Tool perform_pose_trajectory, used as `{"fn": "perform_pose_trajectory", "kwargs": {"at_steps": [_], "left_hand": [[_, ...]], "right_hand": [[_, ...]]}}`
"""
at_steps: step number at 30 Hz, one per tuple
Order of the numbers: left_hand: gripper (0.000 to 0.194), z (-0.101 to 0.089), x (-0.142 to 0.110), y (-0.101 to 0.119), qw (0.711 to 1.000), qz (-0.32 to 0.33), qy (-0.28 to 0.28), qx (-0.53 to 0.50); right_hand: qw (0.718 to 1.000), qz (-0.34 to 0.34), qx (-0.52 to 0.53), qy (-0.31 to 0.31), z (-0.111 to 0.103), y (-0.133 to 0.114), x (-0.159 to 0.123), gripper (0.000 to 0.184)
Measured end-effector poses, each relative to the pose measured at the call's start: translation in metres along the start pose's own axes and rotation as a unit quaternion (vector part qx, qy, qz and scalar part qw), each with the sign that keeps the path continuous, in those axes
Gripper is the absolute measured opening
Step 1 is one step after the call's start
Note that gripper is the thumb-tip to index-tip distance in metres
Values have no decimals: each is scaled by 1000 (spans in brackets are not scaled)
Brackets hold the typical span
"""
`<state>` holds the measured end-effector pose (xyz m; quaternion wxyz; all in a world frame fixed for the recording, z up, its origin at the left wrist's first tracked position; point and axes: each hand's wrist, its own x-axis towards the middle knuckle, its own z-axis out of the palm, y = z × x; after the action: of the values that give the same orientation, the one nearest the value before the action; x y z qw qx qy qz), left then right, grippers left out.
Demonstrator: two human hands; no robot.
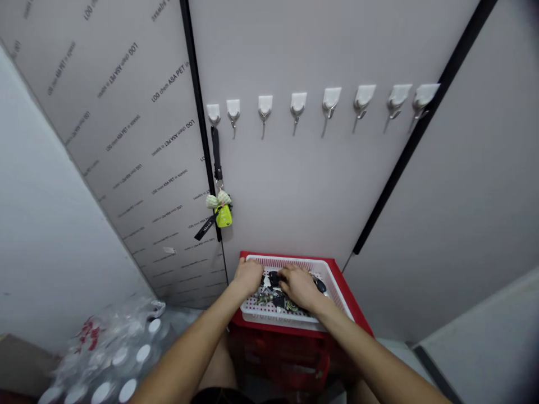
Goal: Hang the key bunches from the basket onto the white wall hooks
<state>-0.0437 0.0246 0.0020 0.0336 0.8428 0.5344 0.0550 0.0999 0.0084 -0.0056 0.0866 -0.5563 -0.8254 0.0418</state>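
Observation:
A white plastic basket [263,321] with slotted walls sits on a red stool [351,303]. Inside it lies a pile of keys [269,294] with several dark fobs and metal keychains. At the basket's left rim, my left hand [249,276] is closed, its fingers curled over the edge. My right hand [301,287] reaches into the basket, fingers bent down among the keys near a black fob [274,278]. What lies under its fingertips is hidden. On the wall's leftmost hook hangs a black strap [216,154] with a lime-green key case [223,215] and a checkered bow.
A row of several white adhesive hooks [265,106] runs across the grey panel [290,185] ahead. Black vertical strips [197,84] edge the panel. Wrapped bottles with white caps [143,353] stand at the lower left, beside printed panelling [138,140].

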Motion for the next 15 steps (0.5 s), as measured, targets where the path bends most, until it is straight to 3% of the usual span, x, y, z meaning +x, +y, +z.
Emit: {"fn": "perform_pose_trajectory", "kwargs": {"at_steps": [5,9,12,15], "left_hand": [[24,2,5,-5,1000,6,1,-29],[24,-2,5,-10,990,-3,36,-139],[23,-10,5,-13,977,-18,59,-203],[21,-23,4,-12,965,-9,73,-252]], "right_hand": [[1000,2,19,11,0,4,0,23],[999,3,32,29,0,4,0,21],[995,10,51,82,-3,0,1,21],[982,-8,136,135,-7,-6,6,23]]}}
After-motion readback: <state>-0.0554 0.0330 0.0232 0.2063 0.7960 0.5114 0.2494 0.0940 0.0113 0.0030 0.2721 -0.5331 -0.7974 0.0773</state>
